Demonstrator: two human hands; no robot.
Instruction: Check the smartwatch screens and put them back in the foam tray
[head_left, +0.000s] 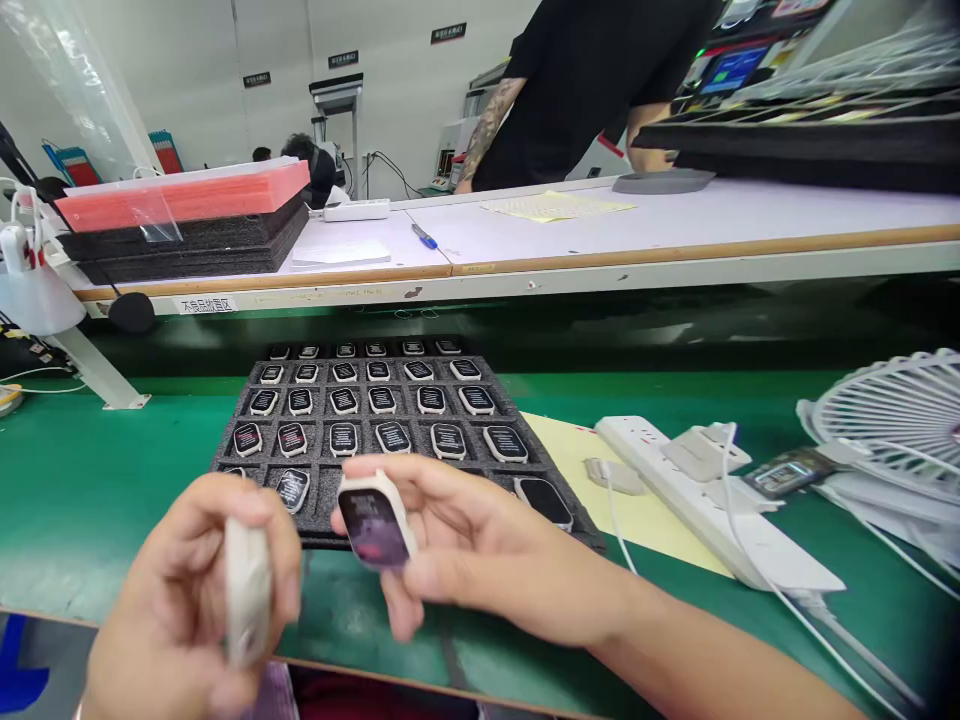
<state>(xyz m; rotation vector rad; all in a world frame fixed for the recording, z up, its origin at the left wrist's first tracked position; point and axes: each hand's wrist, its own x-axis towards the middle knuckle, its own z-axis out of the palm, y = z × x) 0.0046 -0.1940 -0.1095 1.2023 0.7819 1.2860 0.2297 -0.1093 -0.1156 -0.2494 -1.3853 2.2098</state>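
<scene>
My left hand (187, 600) is closed around a pale smartwatch body (247, 590), turned edge-on so its screen does not show; it is a little blurred. In my right hand (480, 545), another smartwatch (375, 525) is pinched between thumb and fingers, its dark screen tilted toward me with faint text and a reddish patch. Both hands hover in front of a black foam tray (319, 470) on the green bench. Rows of strapless smartwatches (448, 440) lie face up in its compartments, most with white text on the screens. My hands hide part of the nearest row.
Right of the tray are a yellow sheet (660, 520), a white power strip (720, 510) with cables, and a white fan (892, 410). A raised shelf (525, 270) crosses behind, bearing foam stacks (187, 235) and a blue pen (424, 237). A person in black (592, 90) stands beyond.
</scene>
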